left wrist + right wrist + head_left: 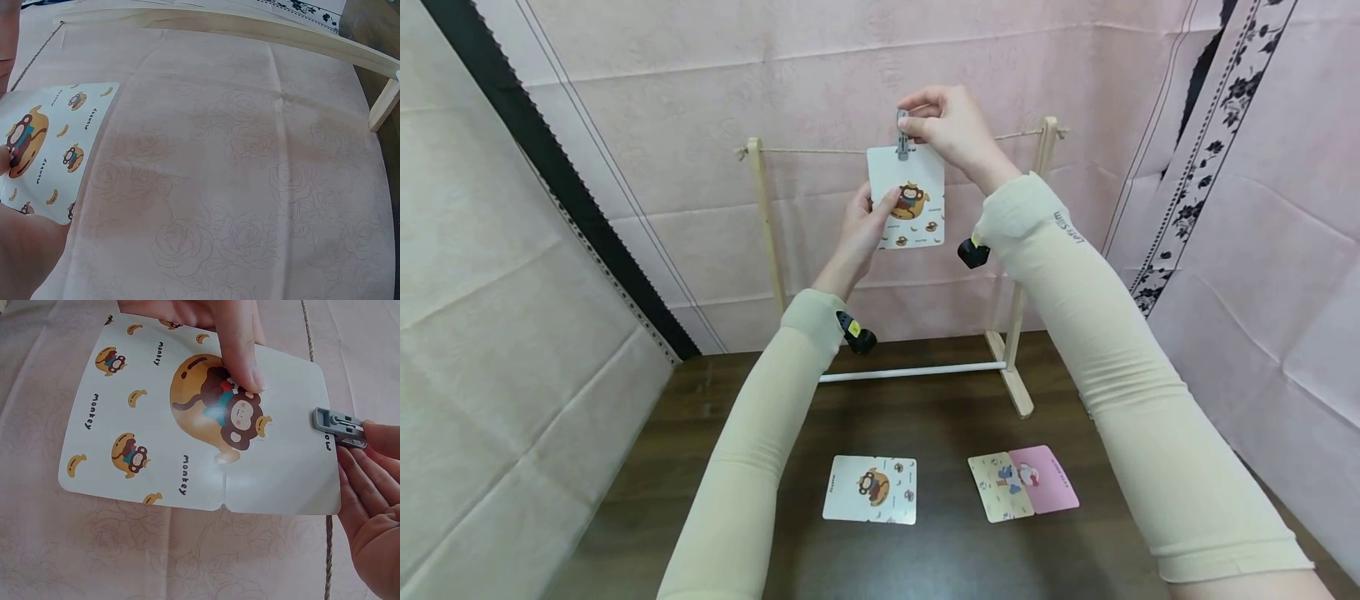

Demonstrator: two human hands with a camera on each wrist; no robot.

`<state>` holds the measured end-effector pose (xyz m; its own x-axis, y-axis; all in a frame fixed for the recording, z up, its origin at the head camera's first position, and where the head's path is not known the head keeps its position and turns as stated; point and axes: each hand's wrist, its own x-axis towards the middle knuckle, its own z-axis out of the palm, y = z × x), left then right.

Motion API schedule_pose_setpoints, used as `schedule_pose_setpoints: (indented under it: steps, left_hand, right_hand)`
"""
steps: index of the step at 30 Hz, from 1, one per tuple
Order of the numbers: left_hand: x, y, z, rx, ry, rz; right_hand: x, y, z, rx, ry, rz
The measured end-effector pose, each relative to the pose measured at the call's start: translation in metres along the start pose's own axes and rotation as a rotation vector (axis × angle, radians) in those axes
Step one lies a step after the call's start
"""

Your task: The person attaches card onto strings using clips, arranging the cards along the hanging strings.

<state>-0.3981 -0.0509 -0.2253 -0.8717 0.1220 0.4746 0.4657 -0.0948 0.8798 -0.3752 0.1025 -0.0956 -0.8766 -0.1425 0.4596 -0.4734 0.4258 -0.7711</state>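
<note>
In the head view my left hand [856, 229] pinches a white monkey-print card [925, 233], its thumb over the front near the picture. My right hand [957, 129] pinches a grey clothespin [902, 143] at the card's top edge. The right wrist view has the clothespin [337, 427] across the edge of the card [275, 481], where a cord [329, 562] runs behind it. Thumb and fingers of the right hand [378, 531] are on the clothespin's tail. The left wrist view catches only part of the left hand [31, 250] and the card [87, 112].
The cord [820, 151] spans two wooden posts [765, 225] of a rack with a white lower bar [917, 372]. On the dark table [925, 567] lie another monkey card [850, 492] and a yellow-and-pink card [1048, 479]. Pale cloth [700, 108] hangs behind and at both sides.
</note>
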Motion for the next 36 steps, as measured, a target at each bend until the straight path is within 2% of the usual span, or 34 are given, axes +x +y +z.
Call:
schedule_pose_setpoints:
  steps: [5, 13, 19, 23, 36]
  left_hand:
    - [0.000, -0.001, 0.001, 0.001, 0.007, 0.007]
    - [0.000, -0.002, -0.001, -0.001, -0.013, 0.009]
    - [-0.001, -0.001, -0.003, 0.018, -0.028, 0.010]
    - [0.000, -0.003, -0.003, 0.027, -0.025, 0.018]
    - [0.001, -0.005, -0.009, 0.026, -0.030, -0.027]
  right_hand:
    - [-0.001, 0.000, 0.000, -0.002, -0.008, 0.018]
    - [-0.002, -0.001, -0.002, -0.015, -0.063, 0.043]
    - [-0.002, 0.002, -0.001, -0.013, -0.069, 0.048]
    - [-0.003, 0.005, -0.002, -0.010, -0.072, 0.038]
    - [-0.001, 0.009, -0.002, -0.016, -0.053, -0.029]
